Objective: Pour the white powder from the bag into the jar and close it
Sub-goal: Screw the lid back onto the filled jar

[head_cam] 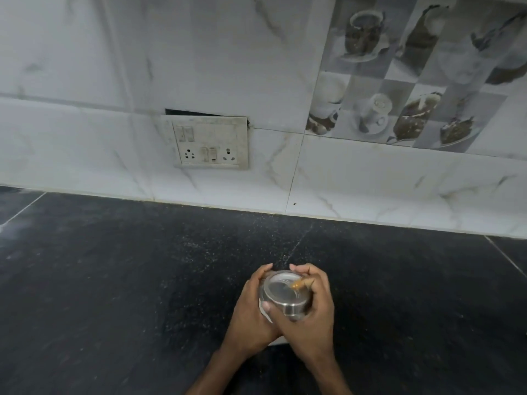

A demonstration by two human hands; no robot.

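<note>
The left hand (251, 312) is wrapped around the left side of a steel jar (285, 297) standing on the dark desk (114, 280), near its front edge. A sliver of something white shows under that hand; whether it is the bag cannot be told. The lid (281, 289) sits on the jar, with a small orange mark on top. The right hand (310, 306) grips the lid's rim from the right. No powder is seen on the desk. Pouring looks finished; only tightening the lid and letting go seem left.
</note>
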